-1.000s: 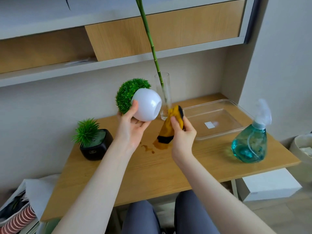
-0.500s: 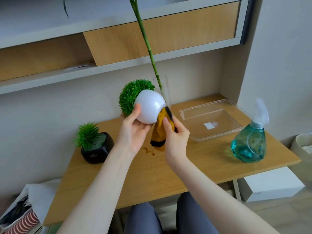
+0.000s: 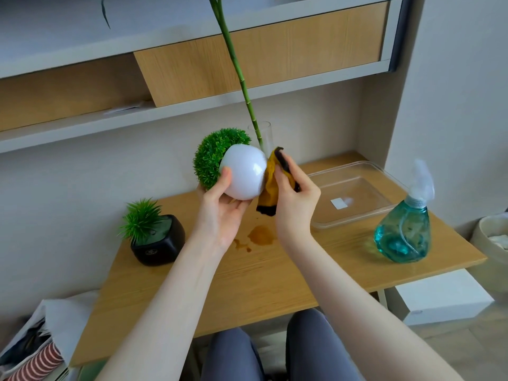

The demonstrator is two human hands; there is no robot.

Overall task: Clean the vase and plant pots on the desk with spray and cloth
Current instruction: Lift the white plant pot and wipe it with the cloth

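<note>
Left hand (image 3: 220, 213) cupped — right hand (image 3: 295, 199) pinching

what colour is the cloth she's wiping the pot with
Mustard yellow with a black edge, on the cloth in the head view.

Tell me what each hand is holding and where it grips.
Left hand cups the round white pot by its lower side, tilted. Right hand pinches the yellow cloth against the pot's base.
</note>
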